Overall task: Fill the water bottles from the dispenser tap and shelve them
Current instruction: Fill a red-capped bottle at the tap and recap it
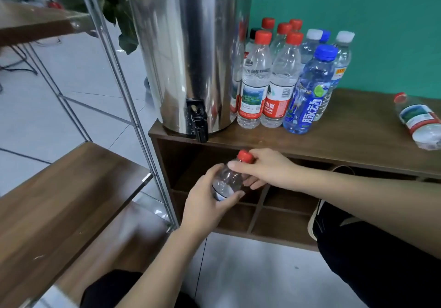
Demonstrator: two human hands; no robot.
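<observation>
A clear plastic bottle (227, 180) with a red cap (245, 156) is held tilted in front of the cabinet, below the black tap (198, 119) of the steel dispenser (181, 45). My left hand (207, 203) grips the bottle's body from below. My right hand (262, 166) grips the neck and cap with thumb and fingers. Several capped bottles (281, 78) with red, blue and white caps stand on the cabinet top to the right of the dispenser. One red-capped bottle (418, 121) lies on its side at the far right.
The brown cabinet (358, 140) has open compartments (281, 212) under its top. A metal-framed rack with wooden shelves (59, 200) stands at the left. A green wall is behind, grey floor tiles below, my dark-clad knees at the bottom.
</observation>
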